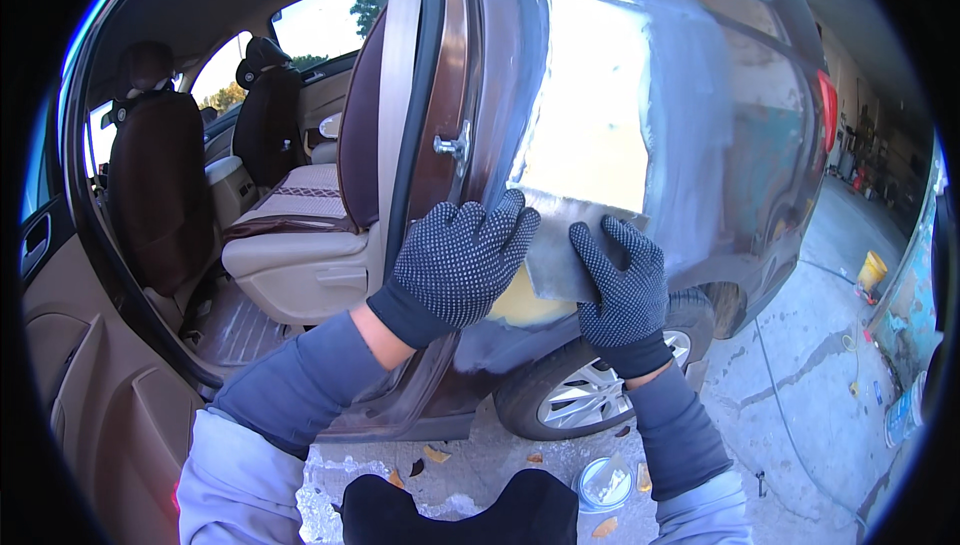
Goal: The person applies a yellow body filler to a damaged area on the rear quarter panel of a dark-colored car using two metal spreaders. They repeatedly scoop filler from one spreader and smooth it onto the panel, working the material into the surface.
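Note:
A thin grey filler spreader (pixel 562 250) lies flat against the car's rear side panel, over the lower part of a patch of pale yellow filler (pixel 595 115). Sunlight makes the upper patch glare white. My left hand (pixel 462 257), in a black glove with white dots, pinches the spreader's upper left edge. At its right edge my right hand (pixel 625 290), gloved alike, grips it with fingers pointing up. Below the spreader shows more yellow filler (pixel 530 302), and around the patch the paint is sanded to grey.
The rear door stands open at left, with beige and brown seats (pixel 300 195) inside and a door striker (pixel 453 145) on the frame. Beneath my hands is the rear wheel (pixel 590 395). An open tub (pixel 605 485) sits on the ground; a hose (pixel 775 385) and a yellow bucket (pixel 872 270) lie right.

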`<state>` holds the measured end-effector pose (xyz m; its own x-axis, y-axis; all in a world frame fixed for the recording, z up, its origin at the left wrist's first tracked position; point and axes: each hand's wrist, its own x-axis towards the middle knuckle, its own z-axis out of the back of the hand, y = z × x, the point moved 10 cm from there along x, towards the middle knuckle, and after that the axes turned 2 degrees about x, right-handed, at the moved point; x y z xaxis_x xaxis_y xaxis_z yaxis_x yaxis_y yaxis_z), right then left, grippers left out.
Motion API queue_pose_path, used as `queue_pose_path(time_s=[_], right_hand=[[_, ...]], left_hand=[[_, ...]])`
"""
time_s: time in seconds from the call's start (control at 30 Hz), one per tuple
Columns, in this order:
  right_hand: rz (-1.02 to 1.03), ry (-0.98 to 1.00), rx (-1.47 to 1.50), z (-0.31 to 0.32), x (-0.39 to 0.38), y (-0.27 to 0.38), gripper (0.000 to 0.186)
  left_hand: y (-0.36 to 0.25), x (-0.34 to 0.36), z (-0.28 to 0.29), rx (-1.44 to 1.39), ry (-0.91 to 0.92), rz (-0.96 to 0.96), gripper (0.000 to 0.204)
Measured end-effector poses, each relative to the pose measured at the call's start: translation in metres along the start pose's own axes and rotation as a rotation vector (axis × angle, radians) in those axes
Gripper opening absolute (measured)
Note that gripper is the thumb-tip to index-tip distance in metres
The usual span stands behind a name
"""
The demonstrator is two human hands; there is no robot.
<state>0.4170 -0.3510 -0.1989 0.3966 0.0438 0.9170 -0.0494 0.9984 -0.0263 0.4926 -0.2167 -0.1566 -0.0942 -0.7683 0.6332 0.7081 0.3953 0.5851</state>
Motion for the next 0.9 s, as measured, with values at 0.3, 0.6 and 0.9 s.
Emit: queue_pose_path(time_s=[0.3, 0.6, 0.9], right_hand=[[-0.085, 0.057, 0.026, -0.017, -0.035, 0.017, 0.067], [-0.122, 0.064, 0.021, -0.038, -0.070, 0.042, 0.067], [-0.168, 0.129, 0.096, -0.051, -0.100, 0.068, 0.066]], left_hand=[[-0.013, -0.035, -0.014, -0.013, 0.037, -0.034, 0.051], [-0.019, -0.070, -0.025, -0.088, 0.125, -0.019, 0.043], [-0.025, -0.112, -0.043, -0.279, 0.213, 0.033, 0.042]])
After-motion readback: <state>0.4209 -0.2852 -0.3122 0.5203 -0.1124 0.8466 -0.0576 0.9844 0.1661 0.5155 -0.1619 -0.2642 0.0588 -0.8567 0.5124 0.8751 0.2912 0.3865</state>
